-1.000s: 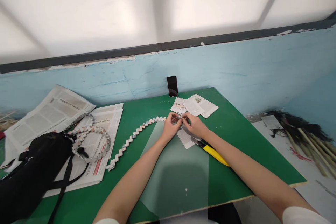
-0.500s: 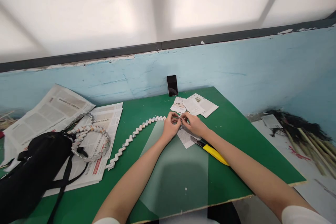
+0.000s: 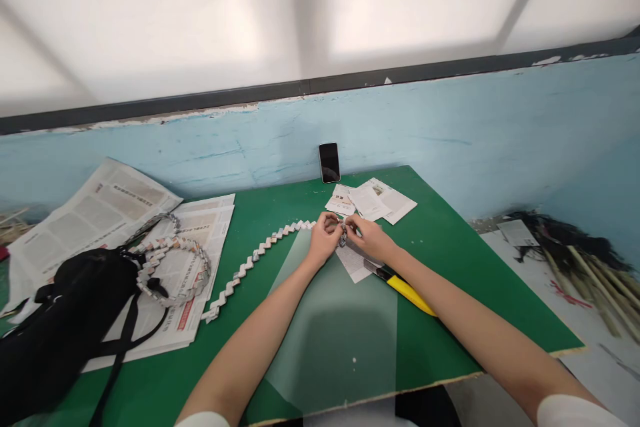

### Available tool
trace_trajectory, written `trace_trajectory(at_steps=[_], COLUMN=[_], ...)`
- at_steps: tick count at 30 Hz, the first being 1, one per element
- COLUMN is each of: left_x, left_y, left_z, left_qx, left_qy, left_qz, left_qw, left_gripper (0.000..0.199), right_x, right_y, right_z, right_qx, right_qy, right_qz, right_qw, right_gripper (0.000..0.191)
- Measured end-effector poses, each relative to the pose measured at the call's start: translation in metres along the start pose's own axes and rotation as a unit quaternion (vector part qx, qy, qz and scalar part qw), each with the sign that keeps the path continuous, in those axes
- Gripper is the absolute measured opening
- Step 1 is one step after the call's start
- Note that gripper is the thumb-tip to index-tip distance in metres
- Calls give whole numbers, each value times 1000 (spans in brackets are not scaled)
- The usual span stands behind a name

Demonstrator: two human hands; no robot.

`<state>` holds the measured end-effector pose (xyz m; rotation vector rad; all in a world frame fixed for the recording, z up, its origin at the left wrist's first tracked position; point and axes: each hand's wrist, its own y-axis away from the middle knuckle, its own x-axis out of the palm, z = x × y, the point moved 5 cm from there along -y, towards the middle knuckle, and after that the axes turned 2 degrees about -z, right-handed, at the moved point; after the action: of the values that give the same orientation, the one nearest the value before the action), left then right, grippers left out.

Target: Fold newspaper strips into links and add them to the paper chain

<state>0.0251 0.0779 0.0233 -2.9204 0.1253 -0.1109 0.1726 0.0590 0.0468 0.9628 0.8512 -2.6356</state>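
A zigzag chain of folded paper (image 3: pixel 249 265) curves over the green table from the lower left up to my fingers. My left hand (image 3: pixel 324 238) pinches the chain near its far end. Close against it, my right hand (image 3: pixel 369 238) has its thumb and fingers closed on the same end, where a small grey folded piece (image 3: pixel 343 236) shows between the hands. Its exact folds are too small to make out. Below the hands lies a printed paper piece (image 3: pixel 356 265), partly under a knife with a yellow handle (image 3: pixel 411 295), beside my right forearm.
A phone (image 3: pixel 329 163) leans on the blue wall. Cut paper pieces (image 3: pixel 383 200) lie behind my hands. To the left are newspapers (image 3: pixel 207 233), a coiled paper chain (image 3: pixel 200 273) and a black bag (image 3: pixel 75 320). A clear sheet (image 3: pixel 345 347) covers the table's front (image 3: pixel 440 347).
My fingers have shifted slightly around the chain's end, and more of the grey folded piece now shows between them. The chain on the table lies as before.
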Motion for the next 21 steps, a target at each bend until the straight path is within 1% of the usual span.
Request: trace_trajectory(at_steps=[7, 14, 18, 21], left_x=[0, 1, 1, 2], left_y=[0, 1, 2, 3], left_z=[3, -1, -2, -4], left_qx=[-1, -11, -9, -5], left_qy=[47, 50, 39, 44], left_qz=[17, 19, 9, 16], left_qw=[999, 998, 999, 999], left_gripper=[33, 43, 44, 43], right_x=[-4, -6, -5, -5], right_y=[1, 3, 4, 3], right_z=[3, 3, 2, 3], right_qx=[-7, -7, -12, -19], right_qy=[-13, -38, -52, -53], right_qz=[-19, -32, -25, -19], right_qw=[1000, 999, 998, 998], right_gripper=[17, 18, 17, 17])
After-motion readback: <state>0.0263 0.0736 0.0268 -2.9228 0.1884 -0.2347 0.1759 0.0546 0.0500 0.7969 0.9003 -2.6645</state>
